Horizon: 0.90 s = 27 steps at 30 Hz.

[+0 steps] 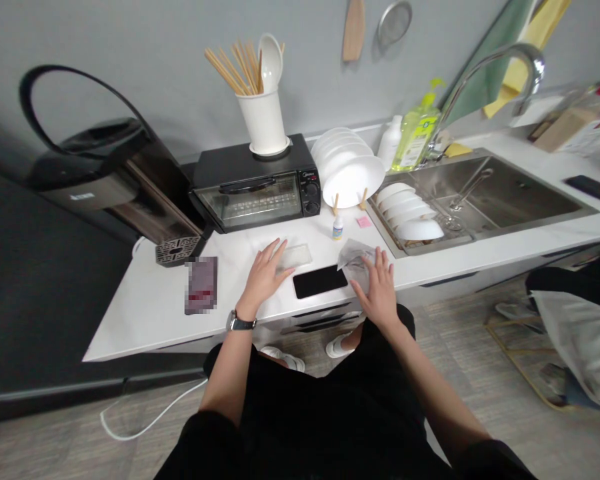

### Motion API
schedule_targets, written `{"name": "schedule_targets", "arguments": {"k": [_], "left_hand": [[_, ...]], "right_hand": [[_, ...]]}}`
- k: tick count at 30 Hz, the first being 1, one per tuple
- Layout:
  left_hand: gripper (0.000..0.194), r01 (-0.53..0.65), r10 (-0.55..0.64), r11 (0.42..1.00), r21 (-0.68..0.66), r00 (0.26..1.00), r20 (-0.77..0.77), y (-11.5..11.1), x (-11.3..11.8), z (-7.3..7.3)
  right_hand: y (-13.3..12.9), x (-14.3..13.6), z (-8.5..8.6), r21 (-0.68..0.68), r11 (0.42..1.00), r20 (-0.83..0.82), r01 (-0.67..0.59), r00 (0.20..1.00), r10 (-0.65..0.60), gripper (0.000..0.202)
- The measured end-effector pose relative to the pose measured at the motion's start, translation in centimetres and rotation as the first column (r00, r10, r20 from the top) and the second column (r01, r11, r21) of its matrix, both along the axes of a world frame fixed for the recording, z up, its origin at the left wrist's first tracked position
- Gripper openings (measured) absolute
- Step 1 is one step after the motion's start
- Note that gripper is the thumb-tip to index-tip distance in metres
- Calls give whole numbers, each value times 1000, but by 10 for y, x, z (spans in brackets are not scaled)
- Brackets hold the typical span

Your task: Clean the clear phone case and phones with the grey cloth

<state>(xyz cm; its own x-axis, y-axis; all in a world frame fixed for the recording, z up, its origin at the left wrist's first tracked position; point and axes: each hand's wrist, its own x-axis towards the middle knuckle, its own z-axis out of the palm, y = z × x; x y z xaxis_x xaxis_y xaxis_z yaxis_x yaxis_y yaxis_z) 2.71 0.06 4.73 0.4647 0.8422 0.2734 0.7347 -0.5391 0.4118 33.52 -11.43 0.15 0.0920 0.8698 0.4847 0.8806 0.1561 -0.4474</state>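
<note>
My left hand (265, 275) lies with spread fingers at the left end of a clear, flat rectangular case (296, 255); whether it touches the case I cannot tell. My right hand (377, 287) is spread over a crumpled translucent plastic bag (354, 259), its fingertips on or just above the bag's right part. Between the hands a black phone (320, 282) rests face up on the white counter. Behind it stand a small white bottle with a blue and yellow label (337, 229) and a little pink packet (364, 222).
A black toaster oven (260, 193) carries a white utensil holder (263, 120). Left are a dark drink machine (130, 180) and a blurred dark packet (201, 285). White plates (353, 180) stand in a rack, bowls (420, 230) beside the sink (530, 193). Another person's clothing (580, 333) shows at right.
</note>
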Motion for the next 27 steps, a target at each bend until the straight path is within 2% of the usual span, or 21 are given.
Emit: {"name": "schedule_targets", "arguments": {"k": [1, 3, 4, 5, 8, 11, 13, 15, 18, 21, 25, 27], "left_hand": [[73, -7, 6, 1000, -20, 998, -65, 7, -8, -2], [60, 6, -10, 1000, -26, 990, -141, 10, -22, -8], [55, -14, 15, 1000, 11, 990, -142, 7, -29, -11], [52, -55, 61, 997, 56, 990, -128, 0, -35, -14], [35, -164, 168, 982, 95, 985, -37, -32, -52, -17], [35, -358, 353, 933, 22, 928, 119, -54, -60, -14], [37, -434, 435, 900, -47, 884, 169, -55, -58, -14], [36, -476, 480, 877, -67, 862, 164, -45, -51, -16], [34, -467, 463, 884, 25, 881, 98, -27, -35, -22], [38, -380, 376, 917, 124, 925, 56, -23, -21, -28], [68, -301, 296, 949, 90, 953, 58, -42, -17, -36], [79, -255, 251, 965, 66, 966, 59, -54, -18, -39]], "right_hand": [[-4, -14, 2, 8, 998, 12, -65, 998, 65, 60], [-10, -43, 5, -34, 958, 58, -284, 957, 286, 52], [-10, -56, 5, -73, 920, 96, -386, 915, 391, 52], [-9, -69, 5, -89, 902, 121, -422, 895, 430, 56], [-1, -91, 2, -102, 899, 149, -426, 887, 437, 74], [7, -92, -3, -102, 891, 138, -443, 881, 453, 74], [9, -84, -6, -102, 873, 135, -478, 862, 488, 65], [8, -74, -8, -109, 843, 151, -527, 830, 538, 55], [3, -61, -10, -123, 799, 200, -588, 774, 601, 51], [0, -56, -7, -72, 776, 232, -627, 746, 624, 53], [4, -62, 8, 87, 757, 193, -648, 756, 625, 50], [14, -71, 17, 119, 736, 167, -666, 744, 647, 49]]}}
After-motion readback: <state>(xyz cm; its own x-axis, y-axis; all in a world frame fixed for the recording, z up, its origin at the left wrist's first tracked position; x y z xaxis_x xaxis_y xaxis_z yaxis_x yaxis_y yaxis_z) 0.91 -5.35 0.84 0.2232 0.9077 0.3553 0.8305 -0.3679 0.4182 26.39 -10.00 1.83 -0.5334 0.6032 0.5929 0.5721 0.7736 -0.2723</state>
